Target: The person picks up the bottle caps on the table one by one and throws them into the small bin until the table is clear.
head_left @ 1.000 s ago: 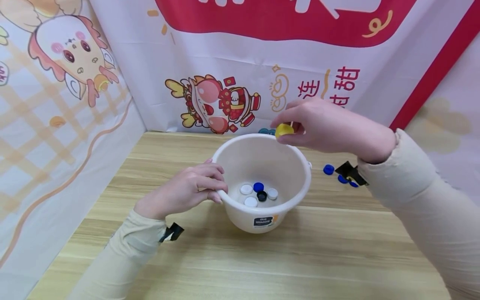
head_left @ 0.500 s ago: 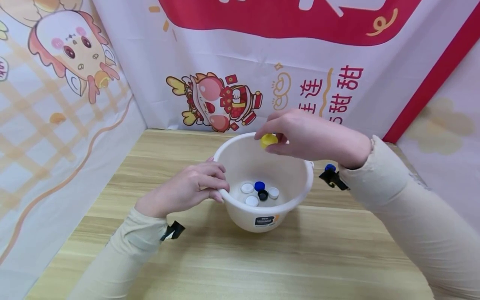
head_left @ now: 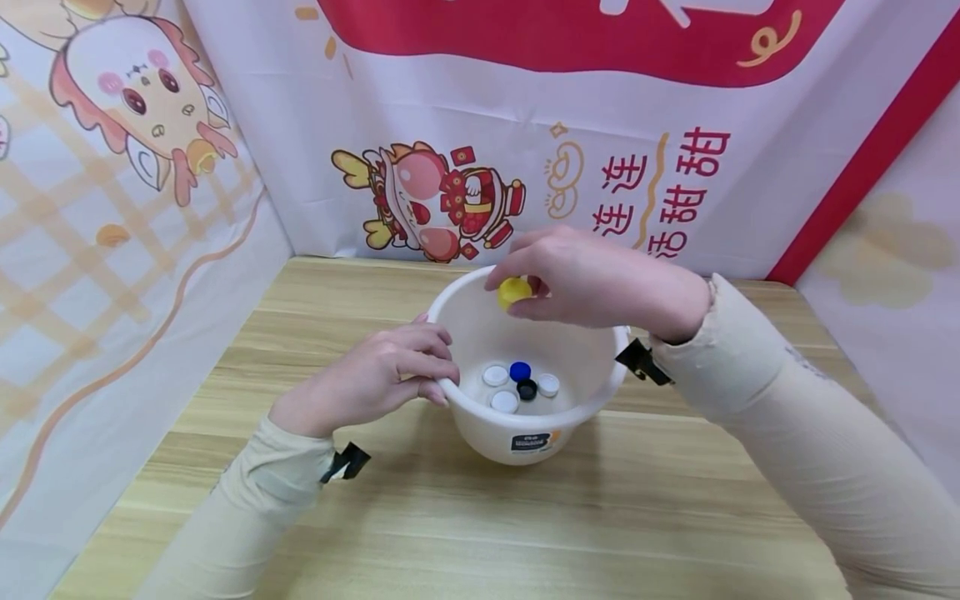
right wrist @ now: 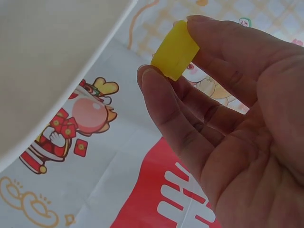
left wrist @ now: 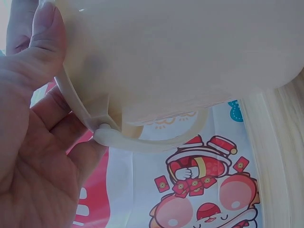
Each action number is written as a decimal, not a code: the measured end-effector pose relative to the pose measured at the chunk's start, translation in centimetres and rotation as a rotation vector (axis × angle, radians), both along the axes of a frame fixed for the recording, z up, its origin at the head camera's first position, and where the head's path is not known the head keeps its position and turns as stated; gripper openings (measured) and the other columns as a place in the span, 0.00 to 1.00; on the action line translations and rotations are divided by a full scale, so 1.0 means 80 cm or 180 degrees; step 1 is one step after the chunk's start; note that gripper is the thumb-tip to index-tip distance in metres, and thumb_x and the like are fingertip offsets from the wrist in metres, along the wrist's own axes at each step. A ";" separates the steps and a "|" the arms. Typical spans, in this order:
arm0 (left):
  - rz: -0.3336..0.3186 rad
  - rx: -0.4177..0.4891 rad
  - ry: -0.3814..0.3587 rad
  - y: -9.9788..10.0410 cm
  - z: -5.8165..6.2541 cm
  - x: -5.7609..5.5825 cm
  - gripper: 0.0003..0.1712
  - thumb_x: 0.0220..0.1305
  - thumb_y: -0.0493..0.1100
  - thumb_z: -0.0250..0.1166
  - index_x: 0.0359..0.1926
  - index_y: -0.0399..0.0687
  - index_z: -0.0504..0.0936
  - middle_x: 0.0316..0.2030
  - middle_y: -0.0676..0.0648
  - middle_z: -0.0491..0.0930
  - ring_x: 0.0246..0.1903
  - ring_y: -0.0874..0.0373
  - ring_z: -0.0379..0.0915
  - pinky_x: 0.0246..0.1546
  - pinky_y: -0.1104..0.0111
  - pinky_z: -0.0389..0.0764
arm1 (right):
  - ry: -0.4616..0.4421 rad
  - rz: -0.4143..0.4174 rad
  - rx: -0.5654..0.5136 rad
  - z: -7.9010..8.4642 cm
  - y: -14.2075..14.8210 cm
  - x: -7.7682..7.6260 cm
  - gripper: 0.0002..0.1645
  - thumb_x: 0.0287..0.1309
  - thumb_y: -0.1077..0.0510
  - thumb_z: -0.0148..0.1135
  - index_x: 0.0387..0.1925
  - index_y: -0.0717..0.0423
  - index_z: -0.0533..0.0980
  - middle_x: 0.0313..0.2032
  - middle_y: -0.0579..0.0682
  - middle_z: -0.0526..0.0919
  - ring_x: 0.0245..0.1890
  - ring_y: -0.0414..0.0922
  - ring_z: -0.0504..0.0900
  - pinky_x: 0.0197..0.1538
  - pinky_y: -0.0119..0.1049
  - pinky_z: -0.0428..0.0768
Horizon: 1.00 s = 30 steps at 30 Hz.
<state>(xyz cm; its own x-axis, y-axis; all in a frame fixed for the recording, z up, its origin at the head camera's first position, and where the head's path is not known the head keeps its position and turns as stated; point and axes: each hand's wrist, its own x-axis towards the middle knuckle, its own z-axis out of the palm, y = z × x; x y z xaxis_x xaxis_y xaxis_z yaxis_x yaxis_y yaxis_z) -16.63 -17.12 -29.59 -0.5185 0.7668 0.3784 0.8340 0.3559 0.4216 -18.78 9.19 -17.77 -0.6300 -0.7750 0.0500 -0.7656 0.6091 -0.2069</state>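
Note:
A white plastic bucket stands on the wooden table, its handle hanging at the side in the left wrist view. My left hand grips the bucket's left rim, fingers over the edge. Between thumb and fingertips, my right hand pinches a yellow bottle cap above the bucket's opening, near the far rim. In the right wrist view the yellow cap shows from its side. On the bucket's bottom lie several caps: white ones, a blue cap and a black cap.
The wooden table runs up to a printed cloth backdrop behind the bucket. Another patterned cloth hangs along the left. The right forearm and sleeve cover part of the table's right side.
My right hand has carried the yellow cap leftward and slightly down, from the bucket's far right rim to over its opening. The blue caps on the table are now hidden. My left hand stays put.

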 end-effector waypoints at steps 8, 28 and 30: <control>0.0007 -0.0007 -0.0002 0.001 0.001 0.001 0.15 0.52 0.45 0.75 0.42 0.52 0.90 0.44 0.53 0.80 0.50 0.58 0.73 0.69 0.52 0.64 | 0.0013 0.0022 0.0068 -0.003 -0.007 -0.001 0.18 0.58 0.57 0.72 0.51 0.50 0.83 0.41 0.47 0.81 0.35 0.44 0.77 0.37 0.33 0.79; -0.0022 0.0032 0.0034 0.001 0.000 0.001 0.15 0.50 0.45 0.75 0.42 0.50 0.90 0.43 0.52 0.81 0.51 0.55 0.74 0.69 0.51 0.62 | -0.0087 -0.0194 0.0155 0.002 0.004 -0.006 0.18 0.60 0.54 0.71 0.52 0.50 0.83 0.44 0.47 0.82 0.38 0.43 0.81 0.43 0.37 0.83; -0.0039 0.0052 0.0043 0.001 0.000 0.000 0.15 0.51 0.44 0.75 0.42 0.49 0.90 0.43 0.52 0.81 0.52 0.54 0.74 0.70 0.51 0.60 | -0.0071 -0.0275 0.0129 0.003 0.013 -0.009 0.18 0.60 0.55 0.71 0.52 0.50 0.83 0.43 0.47 0.83 0.38 0.43 0.81 0.43 0.37 0.84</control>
<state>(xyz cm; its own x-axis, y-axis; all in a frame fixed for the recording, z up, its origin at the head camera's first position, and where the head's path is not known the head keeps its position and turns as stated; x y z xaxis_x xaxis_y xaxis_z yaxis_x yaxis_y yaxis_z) -16.61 -17.01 -29.60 -0.5039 0.7667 0.3978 0.8439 0.3389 0.4159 -19.54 10.23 -17.56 -0.6951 -0.7189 0.0051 -0.7055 0.6808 -0.1972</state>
